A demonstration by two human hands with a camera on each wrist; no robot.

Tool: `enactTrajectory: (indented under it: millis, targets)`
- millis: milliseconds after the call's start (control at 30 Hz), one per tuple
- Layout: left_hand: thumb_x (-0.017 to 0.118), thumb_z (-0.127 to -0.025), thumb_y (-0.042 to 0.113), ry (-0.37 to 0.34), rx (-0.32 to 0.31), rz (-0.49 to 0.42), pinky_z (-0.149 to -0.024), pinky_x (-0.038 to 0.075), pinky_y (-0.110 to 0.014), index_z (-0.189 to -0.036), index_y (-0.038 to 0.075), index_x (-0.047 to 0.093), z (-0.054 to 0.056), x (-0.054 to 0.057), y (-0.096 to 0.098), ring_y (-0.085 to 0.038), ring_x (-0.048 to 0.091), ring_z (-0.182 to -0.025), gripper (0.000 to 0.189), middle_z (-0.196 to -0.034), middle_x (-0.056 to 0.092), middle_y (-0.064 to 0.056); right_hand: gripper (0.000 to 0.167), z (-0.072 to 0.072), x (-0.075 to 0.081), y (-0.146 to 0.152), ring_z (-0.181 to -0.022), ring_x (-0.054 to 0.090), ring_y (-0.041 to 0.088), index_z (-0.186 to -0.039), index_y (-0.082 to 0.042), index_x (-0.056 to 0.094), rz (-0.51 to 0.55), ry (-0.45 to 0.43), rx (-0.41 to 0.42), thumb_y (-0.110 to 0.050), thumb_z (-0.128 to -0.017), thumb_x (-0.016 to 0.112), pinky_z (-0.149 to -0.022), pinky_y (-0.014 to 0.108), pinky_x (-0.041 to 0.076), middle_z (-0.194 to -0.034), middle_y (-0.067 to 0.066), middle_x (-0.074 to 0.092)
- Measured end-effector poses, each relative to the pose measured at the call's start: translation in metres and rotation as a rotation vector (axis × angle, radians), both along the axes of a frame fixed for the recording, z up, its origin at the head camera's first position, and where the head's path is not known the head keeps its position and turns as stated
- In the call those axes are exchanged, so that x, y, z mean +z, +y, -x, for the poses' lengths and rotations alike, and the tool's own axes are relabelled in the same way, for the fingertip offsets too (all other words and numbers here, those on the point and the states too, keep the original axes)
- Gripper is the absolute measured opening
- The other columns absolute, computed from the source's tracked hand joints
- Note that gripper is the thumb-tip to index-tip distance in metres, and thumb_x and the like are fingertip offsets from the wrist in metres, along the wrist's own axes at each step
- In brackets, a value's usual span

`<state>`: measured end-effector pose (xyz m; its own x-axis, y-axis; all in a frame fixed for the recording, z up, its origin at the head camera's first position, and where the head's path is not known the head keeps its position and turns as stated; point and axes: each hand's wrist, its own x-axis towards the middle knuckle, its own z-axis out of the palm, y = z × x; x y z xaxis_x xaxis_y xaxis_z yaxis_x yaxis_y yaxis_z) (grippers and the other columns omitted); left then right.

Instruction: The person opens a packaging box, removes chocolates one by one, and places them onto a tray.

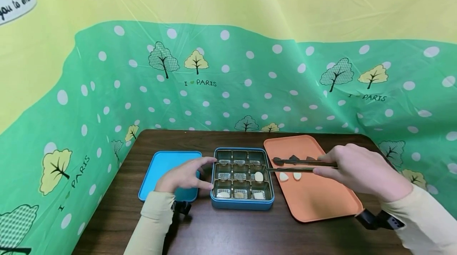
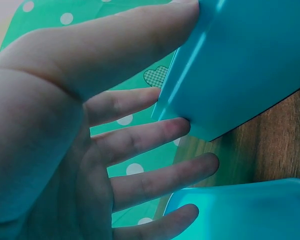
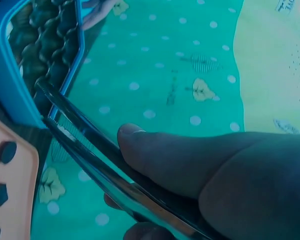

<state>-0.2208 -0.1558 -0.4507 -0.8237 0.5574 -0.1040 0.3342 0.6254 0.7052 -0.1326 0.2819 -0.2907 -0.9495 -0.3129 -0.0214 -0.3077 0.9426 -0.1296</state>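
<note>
A blue box (image 1: 242, 205) with a dark divided insert stands mid-table. One white piece (image 1: 258, 176) shows in its right middle compartment, and pale pieces (image 1: 259, 195) lie in the front row. With fingers spread, my left hand (image 1: 182, 176) touches the box's left side with its thumb and a fingertip. My right hand (image 1: 362, 169) grips metal tongs (image 1: 290, 169) between thumb and fingers. The tongs' tips are apart, one reaching the box's right rim beside the white piece; nothing shows between them. In the right wrist view the tongs (image 3: 90, 145) point at the box.
Right of the box lies an orange tray (image 1: 314, 203) bearing white pieces (image 1: 297, 176) and dark pieces (image 1: 294, 159). A blue lid (image 1: 153, 175) lies left of the box, partly under my left hand. A patterned green and yellow cloth (image 1: 228, 88) hangs behind the table.
</note>
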Motion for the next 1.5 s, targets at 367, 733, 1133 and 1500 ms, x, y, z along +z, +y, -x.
enactTrajectory:
  millis: [367,733,1133,1500]
  targets:
    - [0.088,-0.087,0.034,-0.001,-0.019,-0.009,-0.107,0.049,-0.058,-0.158,0.013,0.047,0.000,0.000,0.001,-0.036,0.061,-0.125,0.085,-0.159,0.050,-0.009,0.024,0.007,-0.009,-0.034,-0.053,0.044,0.007,-0.073,-0.047,0.068,-0.020,0.010,0.097,-0.039,-0.092,0.080,-0.044,0.030,0.035,-0.056,-0.016,0.047]
    - [0.089,-0.086,0.035,-0.004,-0.013,-0.006,-0.106,0.050,-0.057,-0.157,0.015,0.047,0.000,-0.002,0.001,-0.033,0.062,-0.123,0.085,-0.158,0.050,-0.008,0.034,0.017,-0.013,-0.053,-0.055,0.045,0.010,-0.062,-0.038,0.064,-0.060,-0.042,0.102,-0.041,-0.091,0.081,-0.047,0.032,0.034,-0.060,-0.015,0.051]
    - [0.089,-0.086,0.035,-0.015,-0.004,-0.012,-0.106,0.051,-0.056,-0.157,0.015,0.047,0.000,0.000,0.001,-0.033,0.062,-0.123,0.085,-0.158,0.051,-0.008,0.033,0.019,-0.011,-0.075,-0.054,0.049,0.009,-0.062,-0.030,0.066,-0.136,-0.038,0.075,-0.039,-0.087,0.086,-0.048,0.034,0.040,-0.059,-0.012,0.055]
    - [0.089,-0.086,0.035,-0.012,-0.003,-0.008,-0.107,0.050,-0.056,-0.158,0.017,0.047,-0.001,0.002,0.000,-0.034,0.061,-0.125,0.085,-0.159,0.050,-0.007,0.035,0.020,-0.006,-0.089,-0.049,0.052,0.008,-0.060,-0.027,0.063,-0.176,-0.029,0.082,-0.032,-0.080,0.092,-0.044,0.033,0.044,-0.053,-0.013,0.054]
